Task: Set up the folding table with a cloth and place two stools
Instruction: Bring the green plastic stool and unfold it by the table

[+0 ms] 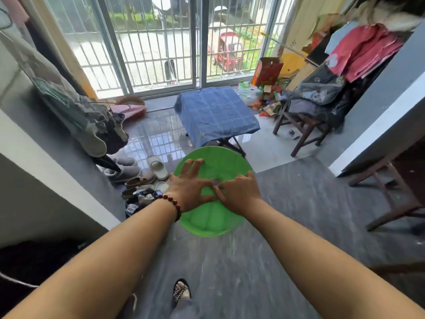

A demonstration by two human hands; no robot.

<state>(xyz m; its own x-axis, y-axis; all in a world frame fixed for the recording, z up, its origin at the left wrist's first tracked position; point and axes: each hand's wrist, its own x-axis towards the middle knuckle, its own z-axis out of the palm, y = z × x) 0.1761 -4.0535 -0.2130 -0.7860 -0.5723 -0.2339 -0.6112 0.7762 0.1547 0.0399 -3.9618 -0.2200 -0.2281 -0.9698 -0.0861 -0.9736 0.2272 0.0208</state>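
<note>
1. Head view, looking down a room: a low folding table (230, 143) stands on the glossy floor before a barred glass door (161, 42). A blue checked cloth (216, 111) covers its top and hangs over the edges.
2. On the near side of the table, a round green stool (213, 222) is held up by both hands, its seat facing the camera and hiding part of the table's legs.
3. The left hand (188, 185), with a bead bracelet (171, 204) at its wrist, lies flat on the seat, fingers spread.
4. The right hand (238, 194) is beside it, fingers curled in at a hole in the seat's middle, gripping there; the fingertips are hidden.
5. Left of the table, shoes (138, 176) lie in a heap.
6. Right of the table, a wooden chair (299, 132) is piled with clothes.
7. Well short of the table, a sandalled foot (181, 292) shows at the bottom edge.
</note>
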